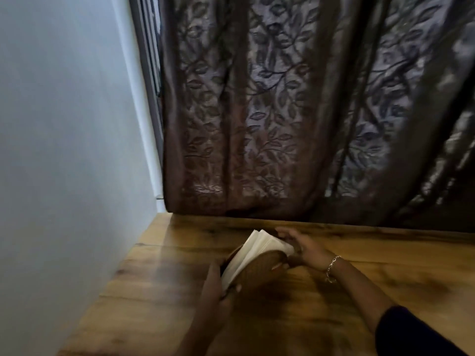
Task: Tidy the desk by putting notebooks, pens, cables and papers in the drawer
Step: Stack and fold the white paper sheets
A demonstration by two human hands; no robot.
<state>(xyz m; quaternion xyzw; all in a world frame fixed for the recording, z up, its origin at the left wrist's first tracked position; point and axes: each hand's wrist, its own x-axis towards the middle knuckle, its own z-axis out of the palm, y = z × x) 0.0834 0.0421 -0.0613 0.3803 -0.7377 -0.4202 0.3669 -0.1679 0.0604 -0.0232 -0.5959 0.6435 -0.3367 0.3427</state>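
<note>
Evidently, the brown-covered notebook (253, 255) was held over the wooden desk (385, 265), with its pages fanned loose. Its near end was gripped by the left hand (214, 286), and its far edge was clasped by the right hand (305, 246). It was judged light and floppy, best pinched shut near the spine.

Dark brown curtain (282, 111) fills most of view. Leaf-and-vine pattern, hangs in deep folds, light glowing through thinner patches. Far right part pretty blurry, tbh. Grey window frame (149, 73) runs vertical just beside curtain's left edge, partly tucked behind it. Plain pale wall (64, 124) takes whole left side, kinda dim.
</note>
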